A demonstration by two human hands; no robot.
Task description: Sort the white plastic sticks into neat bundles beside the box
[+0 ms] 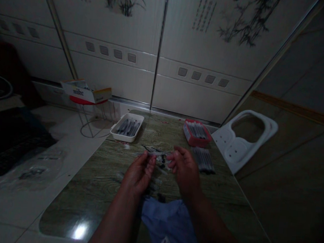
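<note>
Over the middle of the table, a slim clear pen (159, 154) lies level between my two hands. My left hand (139, 173) is closed on its left part, fingertips pinching it. The fingers of my right hand (185, 169) pinch the right end. Beneath and between the hands are small dark pieces and clear pen parts (162, 171), too blurred to tell apart. Just right of my right hand, several pens (203, 159) lie side by side in a row. Behind that row stands a red basket (199, 142) filled with pens. A white tray (122, 137) holding dark pens is at the back left.
The wood-patterned table (90, 194) has rounded corners. Blue cloth (168, 222) lies at its near edge, between my forearms. A white plastic chair (232, 145) stands against the right side. Left of the table, a printed carton (83, 93) rests on a red stool (83, 100).
</note>
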